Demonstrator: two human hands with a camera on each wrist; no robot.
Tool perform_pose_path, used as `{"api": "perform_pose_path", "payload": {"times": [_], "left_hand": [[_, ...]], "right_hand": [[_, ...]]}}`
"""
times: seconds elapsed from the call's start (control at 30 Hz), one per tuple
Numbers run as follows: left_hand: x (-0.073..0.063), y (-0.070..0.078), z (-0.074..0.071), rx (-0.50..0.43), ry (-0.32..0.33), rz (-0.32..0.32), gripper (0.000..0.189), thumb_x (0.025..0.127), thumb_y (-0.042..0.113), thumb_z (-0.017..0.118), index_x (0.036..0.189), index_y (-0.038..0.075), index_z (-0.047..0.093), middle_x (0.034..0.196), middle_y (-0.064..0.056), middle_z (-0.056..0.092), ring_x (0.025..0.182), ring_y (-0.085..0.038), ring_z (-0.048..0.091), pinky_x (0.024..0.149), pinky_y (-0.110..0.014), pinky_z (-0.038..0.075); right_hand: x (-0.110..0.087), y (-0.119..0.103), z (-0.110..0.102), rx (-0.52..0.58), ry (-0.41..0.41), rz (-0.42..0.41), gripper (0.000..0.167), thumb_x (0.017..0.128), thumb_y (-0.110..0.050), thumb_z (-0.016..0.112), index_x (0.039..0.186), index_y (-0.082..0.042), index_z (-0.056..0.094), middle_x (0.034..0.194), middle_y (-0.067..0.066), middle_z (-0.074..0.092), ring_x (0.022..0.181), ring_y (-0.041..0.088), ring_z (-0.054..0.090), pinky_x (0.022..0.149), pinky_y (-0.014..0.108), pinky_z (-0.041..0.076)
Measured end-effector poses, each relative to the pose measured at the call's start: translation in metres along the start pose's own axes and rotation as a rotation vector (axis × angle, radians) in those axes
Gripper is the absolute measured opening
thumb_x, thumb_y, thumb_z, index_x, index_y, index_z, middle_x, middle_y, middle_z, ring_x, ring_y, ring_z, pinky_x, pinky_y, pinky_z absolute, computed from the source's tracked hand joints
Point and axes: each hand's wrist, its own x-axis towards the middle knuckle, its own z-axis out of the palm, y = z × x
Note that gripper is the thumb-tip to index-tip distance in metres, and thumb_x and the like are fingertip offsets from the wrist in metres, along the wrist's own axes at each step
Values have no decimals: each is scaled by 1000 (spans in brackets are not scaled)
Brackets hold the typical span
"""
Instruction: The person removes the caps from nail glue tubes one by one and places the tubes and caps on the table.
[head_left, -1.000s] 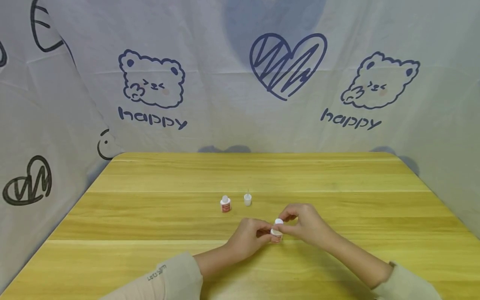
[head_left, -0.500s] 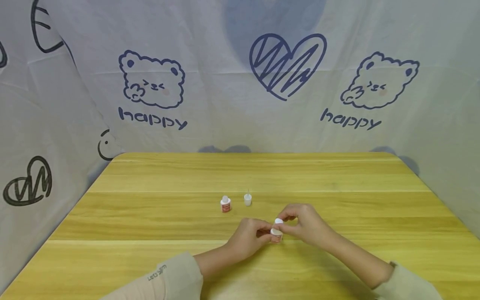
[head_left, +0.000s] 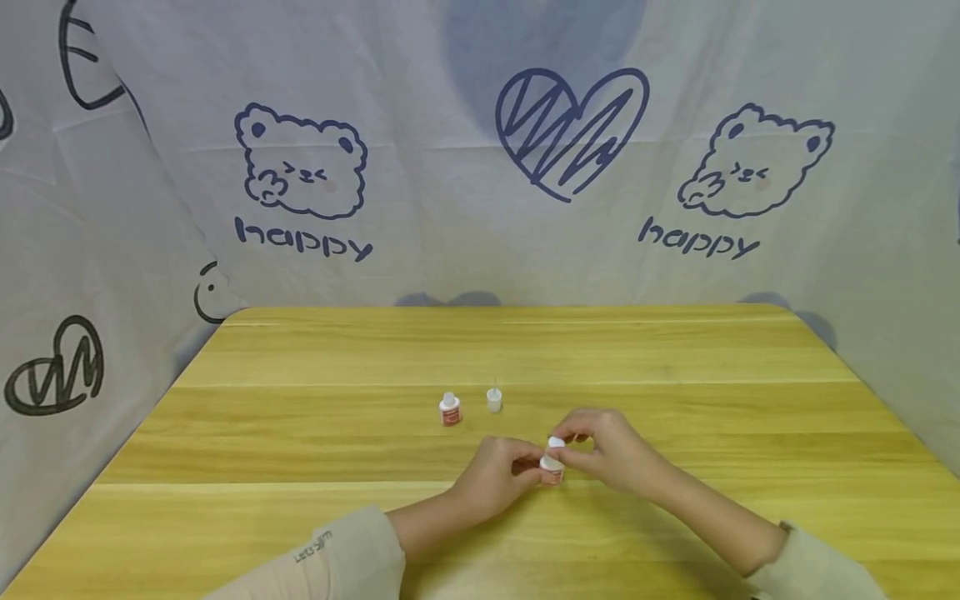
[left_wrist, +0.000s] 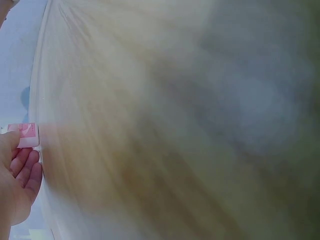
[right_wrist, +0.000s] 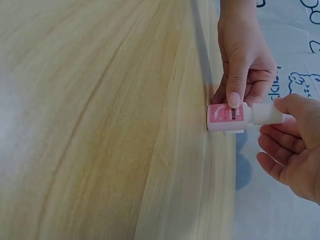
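My left hand [head_left: 491, 479] grips a small white bottle [head_left: 552, 472] with a pink-red label, standing upright on the table. In the right wrist view the left thumb lies across the bottle's label [right_wrist: 227, 113]. Thumb and fingers of my right hand [head_left: 611, 450] pinch the white cap [right_wrist: 267, 114] at the bottle's top. Whether the cap sits fully down cannot be told. The left wrist view shows only the left hand [left_wrist: 20, 185] and the bottle's lower part [left_wrist: 29, 136].
Farther back stands a similar small bottle [head_left: 450, 411] with a red label and pale top. Beside it, to the right, a small white cap [head_left: 493, 401] stands with a thin pin pointing up. A printed cloth [head_left: 435, 183] hangs behind the wooden table [head_left: 300, 433].
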Motion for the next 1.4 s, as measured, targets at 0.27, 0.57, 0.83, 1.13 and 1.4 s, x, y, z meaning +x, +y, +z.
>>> {"api": "perform_pose_path", "payload": {"times": [0.27,0.57,0.83,1.13,1.4], "left_hand": [[0,-1,0,7,-3,5,19,83,10,67,97,-2,70,94,-14,72,79,-13,69,68,-7,49],[0,-1,1,-13,13,24,19,82,14,69,95,0,72,90,-11,73,78,-12,70,68,-8,51],[0,-1,2,-16,25,28,19,81,14,69,95,1,72,89,-10,73,79,-8,69,69,-8,50],[-1,-1,1,-23,20,25,21,82,13,68,97,0,71,91,-12,72,79,-12,70,69,-8,50],[-1,-1,1,-10,9,-1,21,82,14,68,98,1,71,93,-10,72,79,-7,69,69,-8,50]], "right_hand": [[0,1,-1,17,-24,-42,7,85,-6,65,90,-4,70,88,4,70,78,7,57,68,27,52],[1,2,2,21,-29,14,11,84,-10,68,92,-3,69,88,1,70,80,6,58,72,30,52],[0,0,5,19,28,86,11,77,-17,75,81,-10,68,79,-4,68,74,1,59,73,32,55],[2,-2,5,19,31,83,8,77,-14,75,78,-10,68,77,-5,68,72,1,58,73,33,56],[2,-4,1,0,-23,82,5,80,-12,72,83,-9,69,83,-3,69,76,3,59,75,32,54]]}}
